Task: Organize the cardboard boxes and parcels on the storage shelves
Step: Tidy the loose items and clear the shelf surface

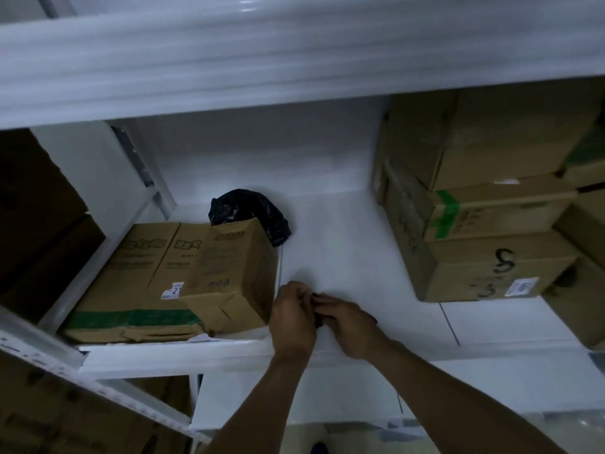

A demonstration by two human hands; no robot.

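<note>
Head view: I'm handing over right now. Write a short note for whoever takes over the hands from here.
Hands: left hand and right hand meet at the front edge of the shelf, both gripping a small dark item, too blurred to identify.
Things: crumpled box lies on the left of the shelf, black bag behind it; stacked boxes stand on the right.
Done: the right stack looks tidy.
Left: place the small dark item, then probably straighten the crumpled box and black bag.
</note>
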